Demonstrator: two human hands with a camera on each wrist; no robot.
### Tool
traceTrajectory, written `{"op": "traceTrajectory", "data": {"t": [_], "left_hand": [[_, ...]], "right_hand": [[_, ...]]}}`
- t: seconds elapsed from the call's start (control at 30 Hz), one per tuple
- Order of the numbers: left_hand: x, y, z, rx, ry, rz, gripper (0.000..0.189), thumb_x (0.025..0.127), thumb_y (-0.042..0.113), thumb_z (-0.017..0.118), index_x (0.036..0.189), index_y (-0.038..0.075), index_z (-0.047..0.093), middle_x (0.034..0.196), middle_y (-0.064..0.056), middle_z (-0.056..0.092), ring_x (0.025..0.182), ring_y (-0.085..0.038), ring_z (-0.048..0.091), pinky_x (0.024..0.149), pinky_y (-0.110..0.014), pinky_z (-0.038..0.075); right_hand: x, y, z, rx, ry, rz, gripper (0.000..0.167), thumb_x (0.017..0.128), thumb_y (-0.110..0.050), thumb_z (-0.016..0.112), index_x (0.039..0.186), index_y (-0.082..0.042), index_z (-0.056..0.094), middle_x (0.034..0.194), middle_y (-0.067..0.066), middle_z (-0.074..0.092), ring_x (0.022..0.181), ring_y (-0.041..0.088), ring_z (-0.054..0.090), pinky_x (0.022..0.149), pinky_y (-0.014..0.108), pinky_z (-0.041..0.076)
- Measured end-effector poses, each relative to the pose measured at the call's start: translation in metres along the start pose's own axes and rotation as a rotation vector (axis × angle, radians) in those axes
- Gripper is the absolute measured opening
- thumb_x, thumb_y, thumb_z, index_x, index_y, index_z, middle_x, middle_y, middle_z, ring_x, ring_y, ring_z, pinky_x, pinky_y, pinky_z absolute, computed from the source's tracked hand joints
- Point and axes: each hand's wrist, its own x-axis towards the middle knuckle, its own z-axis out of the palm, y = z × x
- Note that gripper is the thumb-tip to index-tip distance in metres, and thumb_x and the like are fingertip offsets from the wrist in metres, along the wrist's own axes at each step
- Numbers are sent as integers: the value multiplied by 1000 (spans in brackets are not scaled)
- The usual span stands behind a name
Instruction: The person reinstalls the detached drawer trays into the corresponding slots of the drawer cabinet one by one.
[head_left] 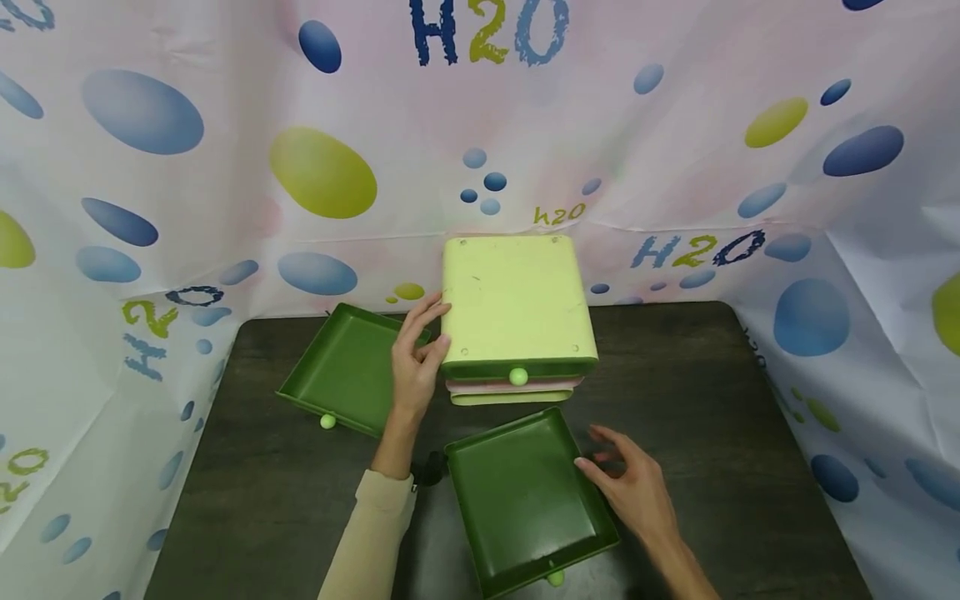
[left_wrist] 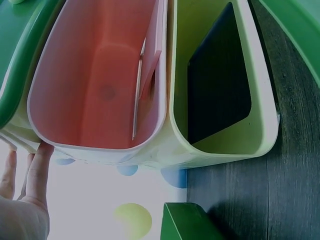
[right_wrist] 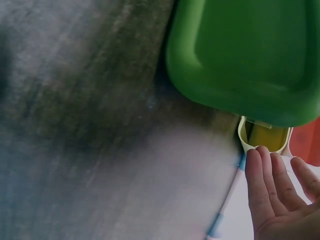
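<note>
A small cabinet with a pale yellow-green top [head_left: 517, 300] stands at the back middle of the table, a green drawer front with a round knob [head_left: 518, 377] in its upper slot. Below that, the left wrist view looks into a pink compartment [left_wrist: 107, 95] and a yellow-green compartment [left_wrist: 235, 137], both without drawers. My left hand [head_left: 414, 367] rests against the cabinet's left side, fingers extended. In front lies a green drawer [head_left: 528, 496], knob towards me. Beside its right edge is my right hand [head_left: 633, 487], fingers loosely bent, thumb tip right at the rim.
Another green drawer [head_left: 348, 367] lies to the left of the cabinet, partly behind my left forearm. The dark table [head_left: 720, 417] is enclosed at the back and sides by a white curtain [head_left: 675, 167] with coloured ovals and lettering.
</note>
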Motion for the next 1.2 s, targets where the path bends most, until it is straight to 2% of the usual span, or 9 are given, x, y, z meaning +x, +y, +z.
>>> {"op": "traceTrajectory", "data": {"t": [0.13,0.23,0.3,0.37,0.53,0.67,0.73,0.8,1.2], "left_hand": [[0,1,1,-5,2,-4,37,95,-8,54,131,-12,57,147,-31,40,85,-6,62,41,-24,28],[0,1,1,-12,4,-1,37,94,-9,54,131,-13,56,147,-31,40,90,-6,63,41,-24,29],[-1,1,1,-12,4,-3,37,94,-9,54,131,-13,56,147,-31,39,94,-8,63,41,-24,29],[-1,0,1,-4,2,-2,38,94,-9,54,132,-12,56,147,-31,39,109,-13,61,42,-25,31],[-1,0,1,11,3,-3,37,95,-6,54,132,-10,57,147,-30,40,119,-19,58,43,-27,34],[-1,0,1,16,9,-7,36,96,-2,55,132,-9,58,147,-27,41,88,-9,63,40,-27,30],[0,0,1,18,10,-8,36,97,0,56,131,-9,58,147,-26,42,67,-7,56,39,-26,28],[0,0,2,20,10,-6,36,97,1,56,131,-9,58,147,-27,42,59,-7,51,38,-26,27],[0,1,2,10,12,2,36,97,-1,56,131,-10,57,147,-29,41,68,-5,57,38,-26,26]], "right_hand": [[-2,3,0,-22,-13,-3,58,84,-37,80,133,-14,62,126,5,65,91,20,69,68,23,56],[-4,6,0,-36,-30,-1,59,82,-37,82,133,-12,63,127,6,65,90,19,69,67,22,55],[-5,7,1,-41,-44,3,60,82,-37,82,133,-12,63,127,6,65,90,19,69,67,22,55],[-6,8,1,-43,-54,16,61,82,-39,81,133,-14,63,127,5,64,90,19,69,68,22,55],[-9,9,1,-44,-65,28,63,81,-44,81,134,-16,62,126,3,64,90,18,69,68,23,55],[-10,10,2,-45,-60,29,63,80,-43,81,134,-16,62,126,3,65,90,18,69,68,23,55],[-11,11,3,-50,-60,32,63,80,-41,82,134,-15,62,127,3,65,89,17,69,69,23,55],[-12,11,3,-53,-63,36,62,81,-39,82,134,-15,62,127,3,65,89,17,69,69,24,55],[-14,11,8,-72,-89,52,64,79,-38,84,135,-17,61,128,5,64,86,17,68,62,27,53]]}}
